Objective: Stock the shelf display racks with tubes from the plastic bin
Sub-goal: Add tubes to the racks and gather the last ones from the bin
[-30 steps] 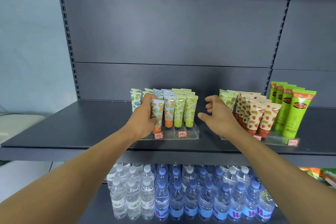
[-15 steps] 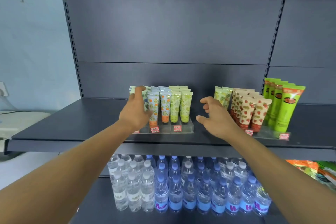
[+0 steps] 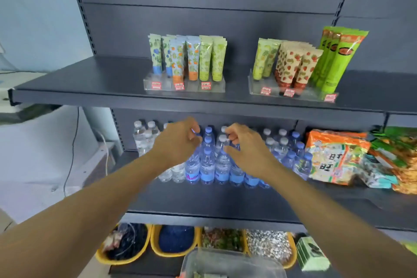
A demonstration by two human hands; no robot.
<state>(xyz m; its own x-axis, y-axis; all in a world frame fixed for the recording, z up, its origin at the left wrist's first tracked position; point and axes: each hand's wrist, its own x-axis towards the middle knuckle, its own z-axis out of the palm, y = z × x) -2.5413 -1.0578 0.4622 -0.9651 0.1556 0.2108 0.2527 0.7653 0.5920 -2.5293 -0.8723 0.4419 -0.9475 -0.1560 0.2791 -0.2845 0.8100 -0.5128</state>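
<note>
Both hands, left (image 3: 178, 142) and right (image 3: 246, 149), hang loosely curled and empty before the water bottles (image 3: 207, 165), with the plastic bin (image 3: 232, 264) directly below, slightly nearer the right hand.

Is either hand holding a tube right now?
No: the left hand and right hand hang loosely curled and empty before the water bottles, below the racked tubes.

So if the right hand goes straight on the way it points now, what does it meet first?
Most likely the caps of the water bottles: the right hand points toward them with loosely curled fingers, holding nothing. Depth is unclear, so it may already be touching them.
</note>
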